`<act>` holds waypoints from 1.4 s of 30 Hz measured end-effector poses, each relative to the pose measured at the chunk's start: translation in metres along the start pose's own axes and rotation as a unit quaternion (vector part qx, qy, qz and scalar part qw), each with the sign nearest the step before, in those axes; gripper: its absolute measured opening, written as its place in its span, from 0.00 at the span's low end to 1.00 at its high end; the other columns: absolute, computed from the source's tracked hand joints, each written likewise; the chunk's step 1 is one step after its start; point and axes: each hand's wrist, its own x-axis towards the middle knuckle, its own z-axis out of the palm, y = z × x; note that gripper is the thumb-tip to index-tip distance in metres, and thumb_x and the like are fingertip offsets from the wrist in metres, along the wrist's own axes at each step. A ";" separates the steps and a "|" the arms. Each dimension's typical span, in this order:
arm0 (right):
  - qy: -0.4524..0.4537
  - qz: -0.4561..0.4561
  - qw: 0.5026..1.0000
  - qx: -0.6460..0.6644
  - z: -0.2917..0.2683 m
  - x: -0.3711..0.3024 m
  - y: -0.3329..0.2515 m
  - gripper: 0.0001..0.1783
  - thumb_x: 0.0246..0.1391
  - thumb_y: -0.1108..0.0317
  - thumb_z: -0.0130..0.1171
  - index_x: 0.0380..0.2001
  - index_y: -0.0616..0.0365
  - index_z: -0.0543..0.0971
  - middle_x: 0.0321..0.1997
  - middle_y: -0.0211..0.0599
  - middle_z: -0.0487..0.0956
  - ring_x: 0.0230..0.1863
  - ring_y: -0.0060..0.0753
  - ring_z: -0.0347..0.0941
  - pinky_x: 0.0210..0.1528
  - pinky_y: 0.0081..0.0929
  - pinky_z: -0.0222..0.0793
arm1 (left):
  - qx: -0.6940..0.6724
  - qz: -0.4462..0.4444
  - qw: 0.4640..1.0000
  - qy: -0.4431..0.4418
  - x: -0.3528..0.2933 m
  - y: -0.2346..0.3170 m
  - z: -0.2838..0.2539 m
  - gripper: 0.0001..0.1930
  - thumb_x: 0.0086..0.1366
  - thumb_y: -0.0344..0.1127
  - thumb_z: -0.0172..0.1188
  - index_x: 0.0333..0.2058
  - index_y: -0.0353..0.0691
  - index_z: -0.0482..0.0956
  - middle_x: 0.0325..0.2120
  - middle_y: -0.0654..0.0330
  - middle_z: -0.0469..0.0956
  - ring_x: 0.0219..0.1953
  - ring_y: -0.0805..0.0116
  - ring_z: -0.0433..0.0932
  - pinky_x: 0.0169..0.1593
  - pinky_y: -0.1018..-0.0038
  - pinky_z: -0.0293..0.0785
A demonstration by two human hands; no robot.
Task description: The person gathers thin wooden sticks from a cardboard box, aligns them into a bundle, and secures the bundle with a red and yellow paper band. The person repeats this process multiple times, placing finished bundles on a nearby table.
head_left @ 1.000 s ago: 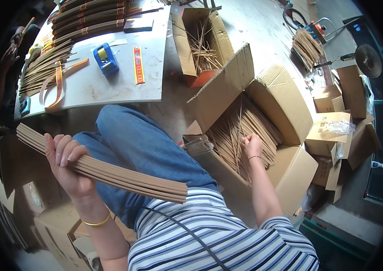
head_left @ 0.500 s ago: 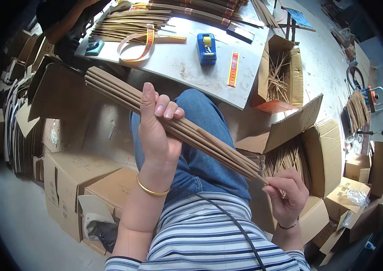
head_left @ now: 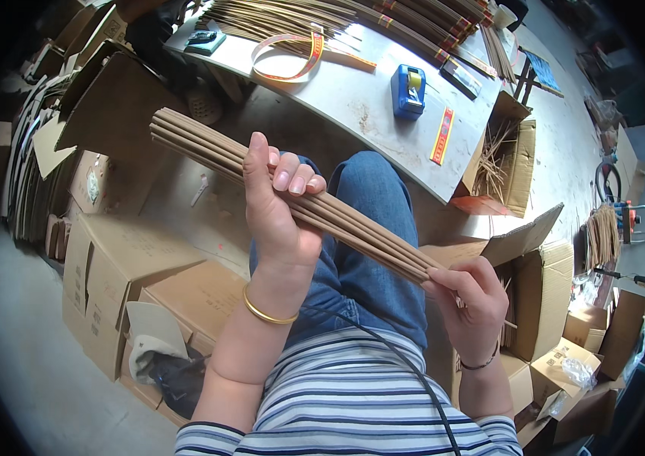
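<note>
A slanting bundle of long brown incense sticks lies across in front of me, above my lap. Around its middle is wrapped my left hand, thumb up along the sticks and fingers curled over them. The left end sticks out well past that hand, its tips fairly even. At the lower right end, my right hand pinches the stick tips between thumb and forefinger, the other fingers folded in. Its fingers hide how many tips it grips.
On the white table ahead are a blue tape dispenser, a red-yellow label strip, a curled label band and more incense sticks. Open cartons stand to my right; closed cartons stand left.
My right hand has moved slightly up and left at the bundle's end; a stick tip that jutted out there no longer shows. The view has shifted, so the table appears farther right.
</note>
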 end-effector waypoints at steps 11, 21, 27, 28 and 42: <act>-0.018 -0.007 1.000 0.003 0.004 0.006 -0.003 0.10 0.41 0.74 0.70 0.31 0.56 0.82 0.26 0.34 0.72 0.25 0.32 0.71 0.25 0.26 0.66 | -0.025 0.007 1.000 0.012 0.000 0.000 0.000 0.18 0.65 0.50 0.59 0.21 0.50 0.66 0.12 0.75 0.61 0.16 0.85 0.63 0.25 0.86 0.65; -0.044 -0.105 0.993 0.039 0.045 0.055 -0.030 0.16 0.41 0.68 0.70 0.34 0.58 0.76 0.26 0.35 0.71 0.28 0.35 0.72 0.30 0.29 0.70 | 0.028 0.013 0.999 -0.010 -0.013 -0.014 0.001 0.18 0.65 0.49 0.60 0.22 0.52 0.63 0.12 0.75 0.58 0.17 0.85 0.61 0.26 0.84 0.64; -0.174 -0.043 0.968 0.173 0.042 0.077 -0.010 0.28 0.41 0.53 0.72 0.39 0.60 0.73 0.30 0.37 0.74 0.31 0.36 0.74 0.35 0.32 0.70 | 0.017 0.011 0.999 -0.049 -0.010 -0.007 0.000 0.17 0.68 0.51 0.54 0.24 0.50 0.65 0.13 0.75 0.58 0.17 0.84 0.61 0.26 0.83 0.64; -0.249 0.008 0.940 0.234 0.045 0.077 -0.005 0.30 0.41 0.51 0.72 0.39 0.61 0.72 0.31 0.38 0.75 0.30 0.37 0.74 0.36 0.33 0.70 | 0.010 -0.002 0.998 -0.067 -0.010 -0.006 0.000 0.17 0.69 0.50 0.53 0.25 0.50 0.65 0.13 0.74 0.59 0.17 0.84 0.61 0.26 0.83 0.65; -0.210 -0.001 0.942 0.262 0.077 0.105 -0.014 0.16 0.49 0.64 0.67 0.33 0.59 0.71 0.24 0.45 0.75 0.26 0.45 0.75 0.29 0.30 0.68 | 0.141 0.146 0.947 -0.249 0.023 0.028 0.057 0.14 0.71 0.43 0.51 0.27 0.46 0.63 0.12 0.72 0.58 0.11 0.84 0.59 0.18 0.84 0.63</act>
